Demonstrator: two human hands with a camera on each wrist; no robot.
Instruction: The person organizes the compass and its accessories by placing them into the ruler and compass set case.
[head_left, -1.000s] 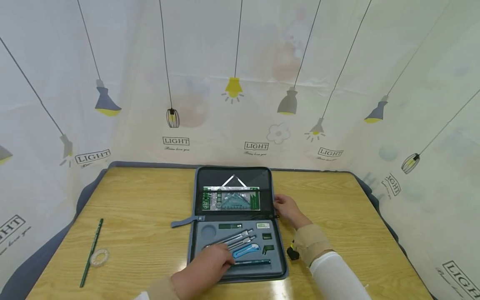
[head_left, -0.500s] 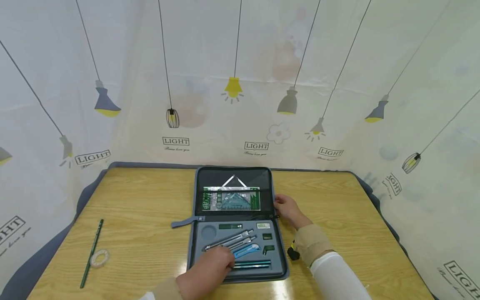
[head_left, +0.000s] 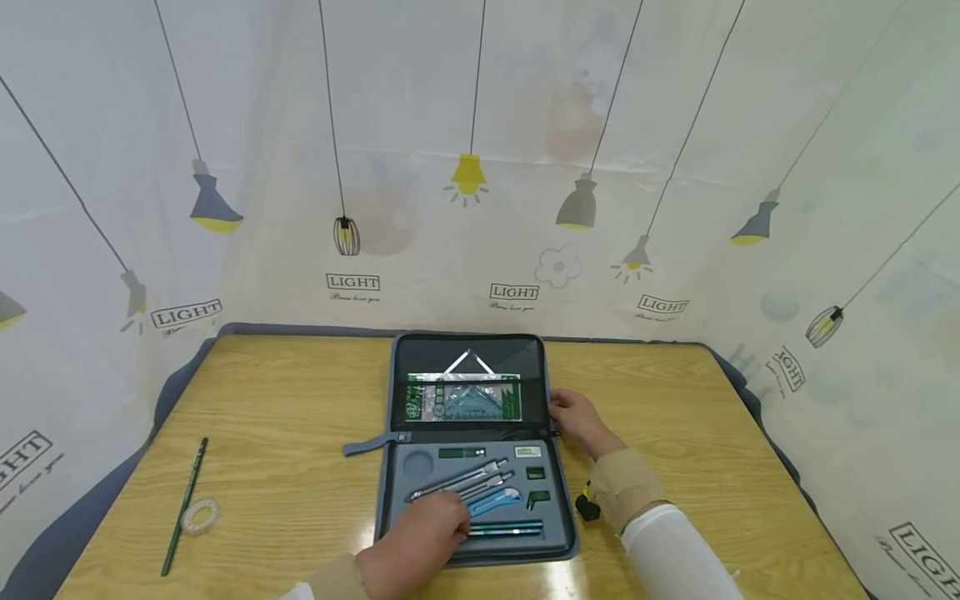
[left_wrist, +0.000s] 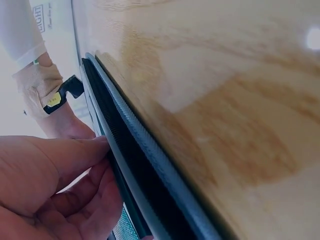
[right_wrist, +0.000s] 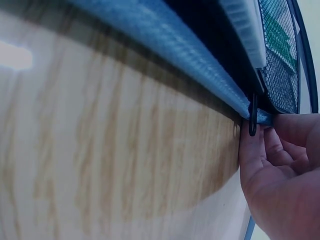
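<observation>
An unzipped blue-grey drawing-set case lies spread on the table, lid to the back. My left hand is at the front of its tray, thumb and fingertips pinching the left end of a dark green pencil; another dark pencil lies alongside. In the left wrist view this hand reaches over the case's front edge. My right hand pinches the lid's right edge near the hinge. Close up in the right wrist view, thumb and fingers hold the fabric rim beside a black zipper pull.
The tray also holds silver compasses, a blue utility knife, a white eraser and small green pieces. Set squares in a packet sit behind the lid's mesh. On the left, a green pencil lies by a tape roll.
A second dark pencil shows beside the first at the tray's front since one second ago. My left hand has shifted slightly right; my right hand keeps its place.
</observation>
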